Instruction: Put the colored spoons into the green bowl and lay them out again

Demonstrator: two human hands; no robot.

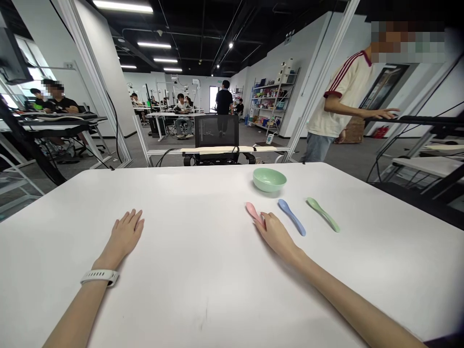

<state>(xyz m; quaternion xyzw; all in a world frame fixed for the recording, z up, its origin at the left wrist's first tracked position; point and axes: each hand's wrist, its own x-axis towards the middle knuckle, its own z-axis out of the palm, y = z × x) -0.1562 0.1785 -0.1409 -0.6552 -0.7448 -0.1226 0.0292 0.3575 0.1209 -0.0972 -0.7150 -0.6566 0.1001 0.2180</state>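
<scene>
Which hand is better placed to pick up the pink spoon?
Probably the right hand: it already rests on the pink spoon, while the left hand lies flat on the white table, farther away.

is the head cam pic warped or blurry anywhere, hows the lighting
Head view: wide-angle distortion bows the edges of the white table; the ceiling lights glare brightly, the tabletop is evenly lit with only faint shadows by the green bowl and right hand, both sharp; a pixelated block covers part of the upper right.
</scene>
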